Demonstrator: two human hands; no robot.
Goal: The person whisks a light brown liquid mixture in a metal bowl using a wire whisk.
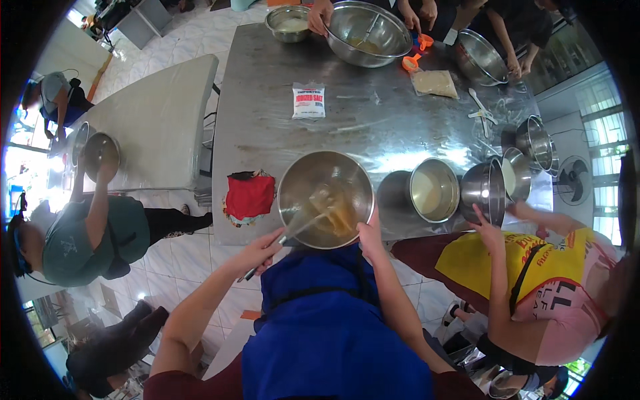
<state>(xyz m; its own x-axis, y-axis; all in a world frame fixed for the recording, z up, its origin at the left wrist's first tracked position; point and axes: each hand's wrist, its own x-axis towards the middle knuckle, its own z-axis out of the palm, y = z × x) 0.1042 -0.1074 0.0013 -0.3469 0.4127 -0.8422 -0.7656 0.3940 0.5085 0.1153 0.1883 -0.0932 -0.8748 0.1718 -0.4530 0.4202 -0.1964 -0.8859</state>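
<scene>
l hand [259, 253]: shut round the handle of a metal whisk [285, 235].
r hand [369, 235]: holding the rim of the big steel mixing bowl [293, 181], right side, near the body.
mixing bowl: at the near edge of the shiny metal table [257, 137], tipped a bit.
whisk: far end in the bowl, by some tan goo [341, 221]; tip's blurry.
left of bowl: red cloth [251, 197], just beside.
right of bowl: steel pot w/ pale mix [433, 192], then a co-worker's hand [491, 231] on another steel bowl [481, 190].
farther back: white & red packet [309, 101], tan bag [435, 85], orange scoop [411, 64].
</scene>
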